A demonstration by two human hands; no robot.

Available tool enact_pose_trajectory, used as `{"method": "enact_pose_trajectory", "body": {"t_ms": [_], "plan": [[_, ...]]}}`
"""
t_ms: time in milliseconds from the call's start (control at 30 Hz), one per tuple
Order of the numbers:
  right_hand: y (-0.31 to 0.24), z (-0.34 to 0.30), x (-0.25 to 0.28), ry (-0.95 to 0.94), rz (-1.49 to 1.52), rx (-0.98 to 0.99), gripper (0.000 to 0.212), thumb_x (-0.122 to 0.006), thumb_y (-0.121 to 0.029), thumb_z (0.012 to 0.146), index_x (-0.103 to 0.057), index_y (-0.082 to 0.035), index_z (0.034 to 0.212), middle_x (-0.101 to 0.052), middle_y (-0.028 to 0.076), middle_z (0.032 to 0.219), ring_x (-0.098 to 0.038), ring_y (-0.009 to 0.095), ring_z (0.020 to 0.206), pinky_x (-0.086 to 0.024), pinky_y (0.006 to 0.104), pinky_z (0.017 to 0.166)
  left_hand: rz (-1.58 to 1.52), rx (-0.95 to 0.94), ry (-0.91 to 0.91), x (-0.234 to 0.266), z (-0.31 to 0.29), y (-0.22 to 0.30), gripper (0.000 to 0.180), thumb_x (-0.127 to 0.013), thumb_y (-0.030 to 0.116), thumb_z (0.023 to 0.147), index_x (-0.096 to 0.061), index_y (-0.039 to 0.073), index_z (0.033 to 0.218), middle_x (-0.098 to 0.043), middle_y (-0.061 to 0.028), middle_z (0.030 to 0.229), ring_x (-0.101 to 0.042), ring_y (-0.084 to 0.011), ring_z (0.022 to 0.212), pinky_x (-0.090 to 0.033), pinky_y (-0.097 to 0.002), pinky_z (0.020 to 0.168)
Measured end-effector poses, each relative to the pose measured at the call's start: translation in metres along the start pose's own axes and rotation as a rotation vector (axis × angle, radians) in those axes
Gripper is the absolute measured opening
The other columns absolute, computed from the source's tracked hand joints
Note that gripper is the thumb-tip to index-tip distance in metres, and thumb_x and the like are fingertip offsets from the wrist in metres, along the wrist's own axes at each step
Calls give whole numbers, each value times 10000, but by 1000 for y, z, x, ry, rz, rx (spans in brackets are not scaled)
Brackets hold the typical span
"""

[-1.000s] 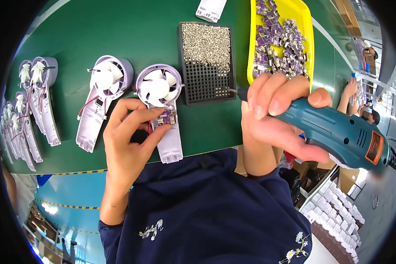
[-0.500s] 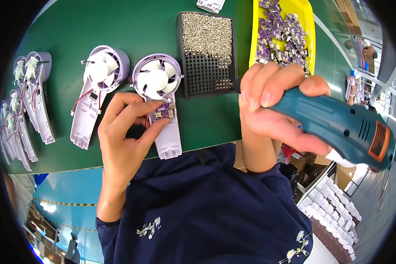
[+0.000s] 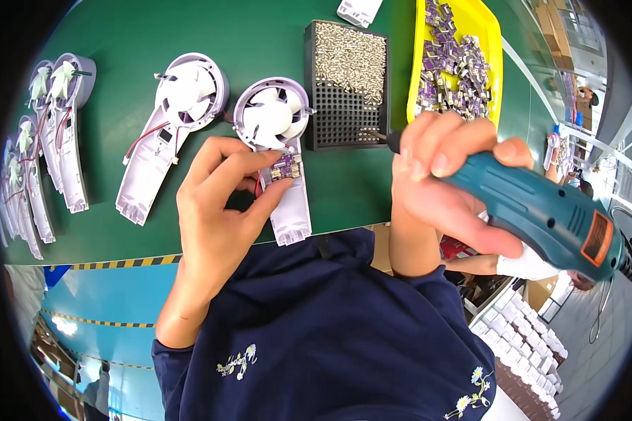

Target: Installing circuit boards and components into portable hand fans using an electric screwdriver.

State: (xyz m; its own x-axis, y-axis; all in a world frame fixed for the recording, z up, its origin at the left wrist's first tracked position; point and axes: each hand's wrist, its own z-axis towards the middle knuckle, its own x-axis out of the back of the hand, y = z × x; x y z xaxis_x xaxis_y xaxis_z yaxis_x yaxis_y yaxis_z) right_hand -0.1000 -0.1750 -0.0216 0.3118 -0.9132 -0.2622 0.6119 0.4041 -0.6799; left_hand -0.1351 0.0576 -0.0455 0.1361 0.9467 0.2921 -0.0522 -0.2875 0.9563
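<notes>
Between thumb and fingers, my left hand [image 3: 225,186] pinches a small purple circuit board [image 3: 286,167] over the handle of a pale lilac fan housing [image 3: 293,214]. The white fan blades [image 3: 268,121] sit in that housing's round head, just beyond my fingers. A teal electric screwdriver [image 3: 534,200] is gripped in my right hand [image 3: 449,186], its thin bit pointing left. The bit's tip reaches the lower right holes of a black perforated screw tray [image 3: 344,116], where a few screws stand; whether it touches one I cannot tell. Loose silver screws [image 3: 347,62] fill the tray's far part.
Another lilac fan housing [image 3: 147,168] with red wires lies to the left, and several more fan housings [image 3: 63,133] stand along the table's left edge. A yellow bin [image 3: 413,84] of purple circuit boards is at the far right. Another person's arm [image 3: 470,264] shows below my screwdriver.
The view has shifted, so the table items appear farther right. My left hand still pinches the board over the handle, and the screwdriver's bit stays at the tray's lower right holes.
</notes>
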Motion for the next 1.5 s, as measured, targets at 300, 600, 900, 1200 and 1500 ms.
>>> {"method": "enact_pose_trajectory", "body": {"t_ms": [300, 600, 900, 1200, 1500], "plan": [[-23, 4, -61, 27, -30, -35, 823, -647, -731, 841, -490, -90, 1333, -524, 78, 850, -478, 182, 599, -384, 330, 543, -15, -46, 4, 0, 1, -4, 298, -834, -36, 727, -727, 12, 1000, -604, -61, 920, -630, -138, 696, -533, -261, 604], [-4, -2, -78, -24, -4, -96, 825, -611, -743, 857, -436, -105, 1349, -524, 98, 871, -487, 203, 600, -389, 337, 562, -39, -75, 15, 0, 0, -9, 295, -837, -26, 730, -722, 10, 1000, -594, -57, 907, -621, -140, 653, -513, -271, 578], [4, -1, -78, -41, -31, -95, 897, -568, -810, 825, -419, -100, 1351, -519, 102, 857, -484, 203, 593, -396, 342, 557, -52, -87, 17, 0, 0, -8, 289, -840, -15, 734, -717, 4, 994, -593, -56, 908, -624, -142, 646, -509, -278, 569], [4, -2, -80, -60, -54, -88, 884, -580, -797, 827, -418, -95, 1338, -521, 103, 850, -481, 201, 585, -402, 338, 539, -55, -83, 13, -2, -2, -8, 292, -840, -5, 732, -720, 25, 996, -591, -48, 907, -603, -141, 651, -508, -274, 592], [10, -8, -83, -110, -152, -37, 809, -611, -743, 845, -436, -96, 1298, -537, 100, 809, -492, 206, 561, -388, 325, 502, -63, -29, -39, 0, 5, -9, 326, -822, -46, 741, -722, 7, 1047, -611, -79, 961, -659, -150, 760, -571, -253, 646]]}}
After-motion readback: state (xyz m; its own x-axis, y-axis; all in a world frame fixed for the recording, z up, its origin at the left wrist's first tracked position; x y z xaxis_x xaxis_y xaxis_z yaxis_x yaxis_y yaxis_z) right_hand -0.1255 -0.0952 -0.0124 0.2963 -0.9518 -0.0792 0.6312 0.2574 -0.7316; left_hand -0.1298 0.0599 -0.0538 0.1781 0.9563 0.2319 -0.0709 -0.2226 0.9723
